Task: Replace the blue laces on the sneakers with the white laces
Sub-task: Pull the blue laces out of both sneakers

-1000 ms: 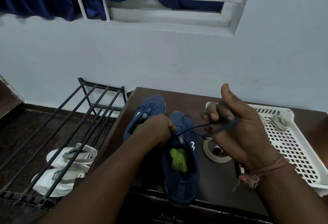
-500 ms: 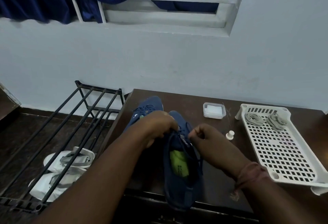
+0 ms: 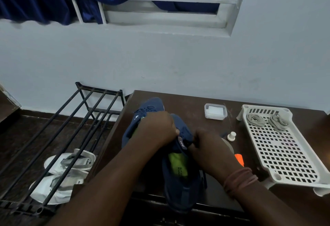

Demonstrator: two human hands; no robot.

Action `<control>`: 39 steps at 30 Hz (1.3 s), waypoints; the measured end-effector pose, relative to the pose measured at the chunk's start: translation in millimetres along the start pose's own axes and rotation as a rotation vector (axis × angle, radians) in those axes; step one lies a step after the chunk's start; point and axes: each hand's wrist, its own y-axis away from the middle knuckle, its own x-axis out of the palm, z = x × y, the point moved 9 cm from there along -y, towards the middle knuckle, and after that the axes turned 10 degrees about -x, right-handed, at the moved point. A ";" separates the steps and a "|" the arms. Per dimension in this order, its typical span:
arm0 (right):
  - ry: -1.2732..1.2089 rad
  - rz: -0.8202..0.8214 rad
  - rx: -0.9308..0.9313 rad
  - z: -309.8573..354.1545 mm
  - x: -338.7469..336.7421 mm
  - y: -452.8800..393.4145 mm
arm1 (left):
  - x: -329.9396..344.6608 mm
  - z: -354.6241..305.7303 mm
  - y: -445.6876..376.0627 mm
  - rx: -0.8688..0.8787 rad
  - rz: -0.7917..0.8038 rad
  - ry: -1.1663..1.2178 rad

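Two navy sneakers lie on the dark table. The near sneaker (image 3: 182,184), with a green insole, hangs over the front edge. My left hand (image 3: 159,127) grips its upper at the tongue. My right hand (image 3: 209,147) pinches the blue lace at the eyelets on its right side; the lace itself is mostly hidden by my fingers. The far sneaker (image 3: 148,107), still with its blue lace, lies behind my left hand. Two coiled white laces (image 3: 255,120) (image 3: 277,123) lie at the far end of the white tray (image 3: 285,154).
A small clear lidded box (image 3: 215,111) and a white knob (image 3: 231,136) sit on the table (image 3: 187,100). An orange object (image 3: 239,158) shows beside my right wrist. A black metal rack (image 3: 71,127) stands at the left, with white sandals (image 3: 67,172) under it.
My right hand, which held a length of blue lace raised to the right a second ago, has come down to the near sneaker's eyelets. My left hand stays on the shoe.
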 end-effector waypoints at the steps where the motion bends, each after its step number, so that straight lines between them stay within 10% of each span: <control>1: -0.001 -0.005 -0.003 -0.3 -1.1 0.0 | -2.8 -0.6 -1.5 -0.024 -0.001 0.136; 4: -0.036 -0.013 0.006 -6.4 0.2 -0.3 | -11.1 2.7 0.5 -0.148 0.188 0.888; 6: -0.040 -0.009 0.024 -10.7 2.2 -1.3 | -14.4 8.0 4.5 -0.180 0.258 0.979; 10: -0.006 -0.021 0.046 -11.2 3.1 -1.7 | -10.0 5.7 1.7 -0.078 0.056 0.142; 20: 0.006 -0.025 0.007 -5.8 0.6 -0.9 | -1.1 -16.3 19.3 0.061 -0.125 -0.367; 28: 0.004 -0.050 -0.006 -4.7 -4.0 1.5 | -54.7 -8.1 19.3 0.016 0.196 1.523; 33: -0.062 -0.041 -0.008 -3.6 -0.6 0.5 | -82.9 43.8 9.3 -0.008 -0.121 1.789; 36: -0.119 -0.014 -0.023 0.2 5.9 -0.4 | -90.6 66.2 14.1 -0.138 -0.363 1.647; 39: -0.080 0.050 -0.080 9.1 15.7 -1.6 | -90.2 63.1 20.4 -0.253 -0.522 0.936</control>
